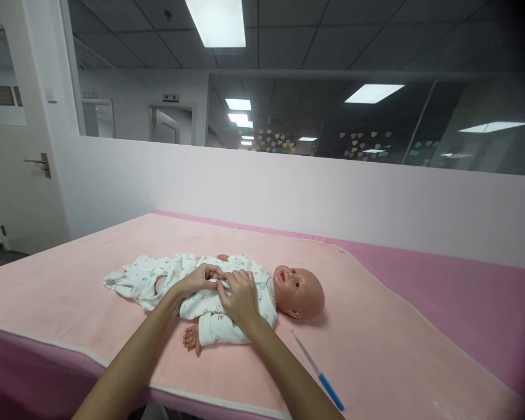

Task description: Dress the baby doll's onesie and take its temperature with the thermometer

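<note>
A bald baby doll (301, 291) lies on its back, its head to the right. It wears a white long-sleeved outfit (221, 329) with small prints. Over the doll's belly, my left hand (201, 276) has its fingers curled into a pinch at the front of the outfit. My right hand (240, 296) rests on the doll's chest, its fingertips bent toward the left ones and closed on the same fabric. The fingers hide the exact spot they grip. One doll hand (192, 339) sticks out of the near sleeve, below my wrists.
A slender tool with a blue handle (331, 391) lies right of my right forearm. Beneath the doll, a peach mat (376, 350) covers the table over a pink cloth (464, 303). Behind stands a white wall (289, 192) with windows; a door (21, 175) is at left.
</note>
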Available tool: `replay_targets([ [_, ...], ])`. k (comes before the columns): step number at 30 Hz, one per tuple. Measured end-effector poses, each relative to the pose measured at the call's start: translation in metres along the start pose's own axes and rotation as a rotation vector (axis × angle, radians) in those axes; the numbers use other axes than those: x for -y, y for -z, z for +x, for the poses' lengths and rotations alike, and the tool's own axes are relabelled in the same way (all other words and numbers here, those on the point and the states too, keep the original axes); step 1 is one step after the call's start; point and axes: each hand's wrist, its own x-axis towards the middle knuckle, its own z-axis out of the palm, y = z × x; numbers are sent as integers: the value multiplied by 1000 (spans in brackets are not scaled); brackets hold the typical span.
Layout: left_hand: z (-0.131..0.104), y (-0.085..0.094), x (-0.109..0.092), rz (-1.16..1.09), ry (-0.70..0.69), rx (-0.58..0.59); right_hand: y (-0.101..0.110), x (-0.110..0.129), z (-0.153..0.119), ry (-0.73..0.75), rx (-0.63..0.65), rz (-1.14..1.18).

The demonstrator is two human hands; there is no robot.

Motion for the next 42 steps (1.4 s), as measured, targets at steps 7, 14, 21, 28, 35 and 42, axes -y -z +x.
replay_targets([
  [7, -9, 8, -14, -32, 57, 62, -3, -5, -2, 6, -23, -11],
  [14, -8, 4, -18, 122, 64, -15, -7, -9, -4, 55, 6, -34],
  [21, -5, -3, -14, 360, -50, -90, -7, -7, -4, 44, 52, -41],
  [28, -8, 5, -11, 248, 67, -5, -5, -5, -3, 22, 61, 32],
  [35, -11, 4, -19, 130, 132, -4, -2, -3, -4, 86, 37, 112],
  [42, -14, 1, -24, -47, 145, -45, -1, -4, -3, 97, 39, 111],
])
